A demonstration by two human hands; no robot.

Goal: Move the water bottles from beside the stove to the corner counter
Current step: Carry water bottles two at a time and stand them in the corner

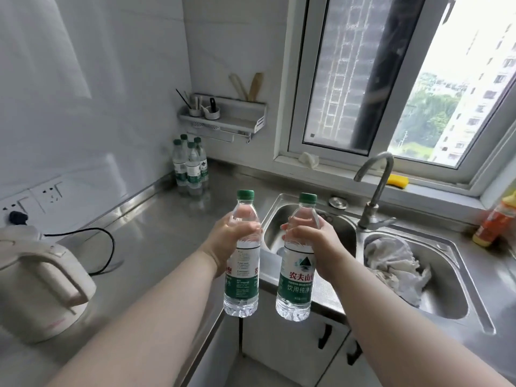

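Left hand (226, 235) wrapping fingers around one upright water bottle (242, 275), right hand (315, 241) gripping another bottle (296, 277), four bottles (190, 166) standing in the counter corner (156, 219).

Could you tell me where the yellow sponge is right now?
The sponge lies on the windowsill, right of the faucet, behind the sink.

I see a shiny metal counter (156, 227) that bends around the corner. Four water bottles (190, 166) stand close together in the far corner by the wall. A white kettle (42, 280) sits near me on the left. An orange bottle (494, 222) stands far right, past the sink (435, 277).
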